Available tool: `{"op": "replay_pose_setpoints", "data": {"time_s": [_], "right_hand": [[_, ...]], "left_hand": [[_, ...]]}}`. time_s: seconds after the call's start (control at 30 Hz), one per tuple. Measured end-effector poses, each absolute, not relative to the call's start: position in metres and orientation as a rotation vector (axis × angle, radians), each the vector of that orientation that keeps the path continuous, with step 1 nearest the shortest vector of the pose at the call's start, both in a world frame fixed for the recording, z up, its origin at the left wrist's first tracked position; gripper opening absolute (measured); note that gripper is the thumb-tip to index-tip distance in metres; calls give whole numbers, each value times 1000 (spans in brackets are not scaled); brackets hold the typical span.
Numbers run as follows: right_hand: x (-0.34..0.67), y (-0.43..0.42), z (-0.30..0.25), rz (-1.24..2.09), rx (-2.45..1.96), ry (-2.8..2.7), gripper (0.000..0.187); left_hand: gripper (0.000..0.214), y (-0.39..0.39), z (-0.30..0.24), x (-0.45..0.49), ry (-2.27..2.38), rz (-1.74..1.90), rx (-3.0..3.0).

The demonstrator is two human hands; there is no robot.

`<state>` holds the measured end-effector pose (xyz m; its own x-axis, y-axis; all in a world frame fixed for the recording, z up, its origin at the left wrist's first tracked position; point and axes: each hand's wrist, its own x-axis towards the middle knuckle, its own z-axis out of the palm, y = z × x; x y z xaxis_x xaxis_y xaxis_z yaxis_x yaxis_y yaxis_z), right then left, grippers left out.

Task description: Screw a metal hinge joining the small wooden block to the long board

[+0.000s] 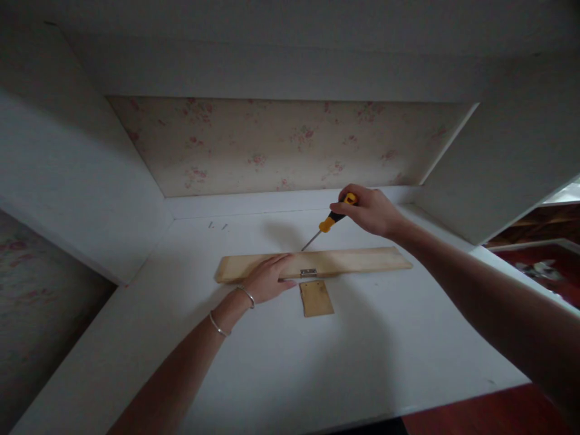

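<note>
A long pale wooden board (353, 261) lies across a white shelf surface (317, 362). A small metal hinge (309, 273) joins its front edge to a small square wooden piece (316, 298). My left hand (268, 278) lies flat on the board just left of the hinge, fingers stretched out. My right hand (369, 210) is closed round the orange and black handle of a screwdriver (330, 222). Its metal tip points down at the board above the hinge.
White side walls (77, 181) and a floral-papered back wall (290, 148) enclose the shelf. A few small screws (217, 226) lie at the back left. Red flooring and furniture (539, 266) show at the right beyond the shelf edge.
</note>
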<state>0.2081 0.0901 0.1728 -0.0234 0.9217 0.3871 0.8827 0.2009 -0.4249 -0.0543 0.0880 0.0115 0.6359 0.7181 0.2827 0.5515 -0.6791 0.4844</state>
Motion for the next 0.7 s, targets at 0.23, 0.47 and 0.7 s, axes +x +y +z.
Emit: {"op": "replay_pose_setpoints", "data": {"time_s": [0.23, 0.47, 0.7], "right_hand": [[236, 62, 105, 662, -1332, -1166, 26], [239, 36, 48, 797, -1061, -731, 17], [242, 31, 28, 818, -1015, -634, 19]], "left_hand": [[37, 168, 31, -120, 1455, 656, 2363], [45, 264, 20, -181, 2118, 249, 2220], [43, 287, 1, -182, 2144, 110, 2232]]}}
